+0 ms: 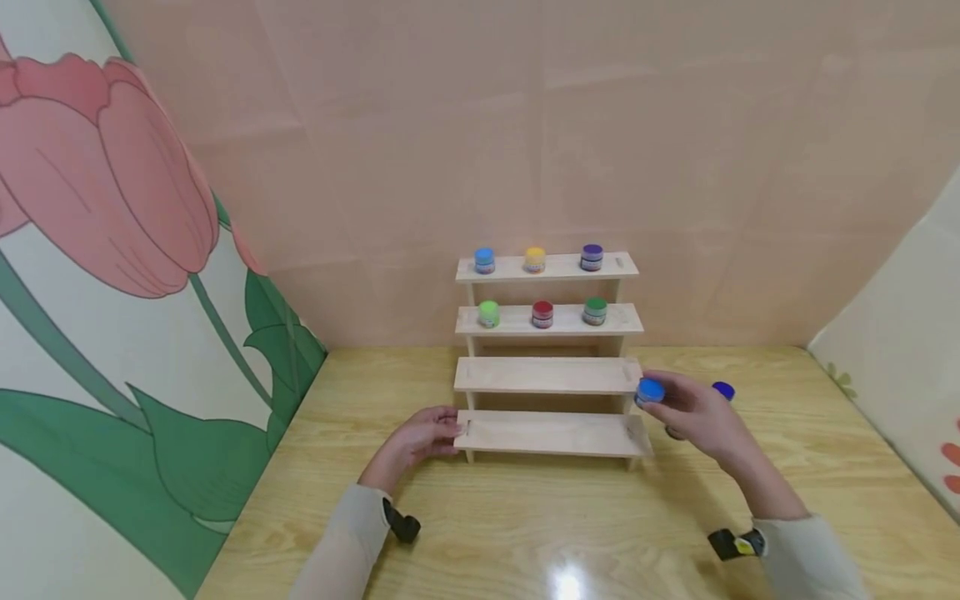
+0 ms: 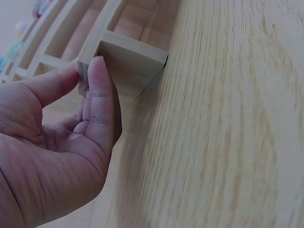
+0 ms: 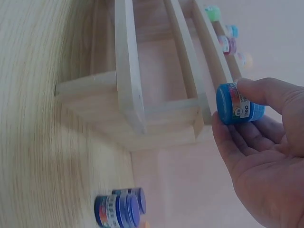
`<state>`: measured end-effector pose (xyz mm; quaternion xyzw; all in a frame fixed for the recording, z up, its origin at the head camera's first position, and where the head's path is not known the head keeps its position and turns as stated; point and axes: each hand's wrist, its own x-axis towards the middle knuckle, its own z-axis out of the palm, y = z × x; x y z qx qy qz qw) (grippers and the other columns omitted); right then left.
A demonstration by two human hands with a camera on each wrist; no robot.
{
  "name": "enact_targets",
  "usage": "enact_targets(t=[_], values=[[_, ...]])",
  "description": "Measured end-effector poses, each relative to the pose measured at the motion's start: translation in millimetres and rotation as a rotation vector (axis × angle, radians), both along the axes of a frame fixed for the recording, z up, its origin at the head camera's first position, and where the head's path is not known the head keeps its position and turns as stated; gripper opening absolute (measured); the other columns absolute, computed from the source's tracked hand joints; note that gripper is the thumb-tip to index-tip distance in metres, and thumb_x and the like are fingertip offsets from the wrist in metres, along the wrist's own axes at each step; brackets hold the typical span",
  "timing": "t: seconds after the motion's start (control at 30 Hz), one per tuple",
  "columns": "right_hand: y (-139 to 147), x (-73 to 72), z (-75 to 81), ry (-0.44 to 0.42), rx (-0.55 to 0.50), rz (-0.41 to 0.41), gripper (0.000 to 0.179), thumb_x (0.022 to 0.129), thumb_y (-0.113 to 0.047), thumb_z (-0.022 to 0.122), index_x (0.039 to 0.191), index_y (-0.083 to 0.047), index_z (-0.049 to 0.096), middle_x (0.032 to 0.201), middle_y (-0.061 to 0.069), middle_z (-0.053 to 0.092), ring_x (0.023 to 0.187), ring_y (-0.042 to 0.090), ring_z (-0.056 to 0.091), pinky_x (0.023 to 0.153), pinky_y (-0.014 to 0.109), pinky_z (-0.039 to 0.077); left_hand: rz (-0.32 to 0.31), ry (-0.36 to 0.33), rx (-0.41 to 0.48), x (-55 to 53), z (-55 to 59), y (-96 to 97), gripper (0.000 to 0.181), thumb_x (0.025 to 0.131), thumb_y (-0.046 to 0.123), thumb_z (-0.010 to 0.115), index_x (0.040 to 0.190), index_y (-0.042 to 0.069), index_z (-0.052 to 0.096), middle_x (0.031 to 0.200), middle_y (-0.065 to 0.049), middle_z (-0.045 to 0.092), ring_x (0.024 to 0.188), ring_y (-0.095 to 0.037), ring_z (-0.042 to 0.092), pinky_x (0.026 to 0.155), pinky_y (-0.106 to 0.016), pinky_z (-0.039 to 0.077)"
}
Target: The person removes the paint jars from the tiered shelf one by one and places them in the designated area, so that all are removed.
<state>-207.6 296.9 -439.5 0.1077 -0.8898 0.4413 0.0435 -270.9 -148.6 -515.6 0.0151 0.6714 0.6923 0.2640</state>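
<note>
A stepped wooden rack (image 1: 547,433) with several tiers stands on the table. My left hand (image 1: 420,437) pinches the left end of its lowest board, thumb and fingertips on the wood in the left wrist view. In my right hand (image 1: 701,419) is a small blue paint jar (image 1: 649,390), held between thumb and fingers beside the right end of the second board from the bottom. The top board carries light blue (image 1: 484,261), yellow (image 1: 535,260) and purple (image 1: 592,257) jars. On the board below stand light green (image 1: 489,314), red (image 1: 542,314) and dark green (image 1: 595,312) jars.
To the rack's right, a dark blue jar (image 1: 723,390) shows behind my right hand, with another, mostly hidden jar near it. The right wrist view shows dark blue jars (image 3: 116,211) on the wood-grain table (image 1: 555,517). A pinkish backdrop (image 1: 405,167) hangs behind the rack.
</note>
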Motion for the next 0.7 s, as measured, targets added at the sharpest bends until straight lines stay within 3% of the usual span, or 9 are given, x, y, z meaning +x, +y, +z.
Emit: enact_targets(t=[0.3,0.5,0.7], values=[[16.0,7.3,0.3,-0.011,0.013,-0.012,0.059,0.100,-0.031,0.067,0.147,-0.001,0.049,0.136,0.028,0.057,0.123,0.048,0.057,0.083,0.020,0.055,0.001,0.011,0.000,-0.7,-2.4,0.3,0.052,0.099,0.000,0.060,0.145,-0.011,0.040,0.118,-0.013,0.060,0.092,-0.017,0.063,0.070,-0.026,0.058],[32.0,9.6,-5.0,-0.028,0.038,-0.042,0.059,0.101,-0.033,0.064,0.148,-0.002,0.047,0.139,0.029,0.054,0.124,0.050,0.055,0.084,0.026,0.058,0.004,0.010,0.004,-1.3,-4.4,0.1,0.050,0.098,0.000,0.060,0.144,-0.011,0.041,0.117,-0.012,0.060,0.092,-0.017,0.063,0.069,-0.026,0.058],[51.1,8.7,-16.2,-0.007,0.078,-0.084,0.060,0.100,-0.035,0.065,0.147,-0.003,0.049,0.137,0.026,0.056,0.120,0.038,0.060,0.080,0.014,0.053,-0.002,0.022,0.007,-1.8,-5.5,-0.8,0.051,0.099,-0.001,0.059,0.145,-0.011,0.040,0.120,-0.013,0.060,0.094,-0.018,0.062,0.072,-0.027,0.058]])
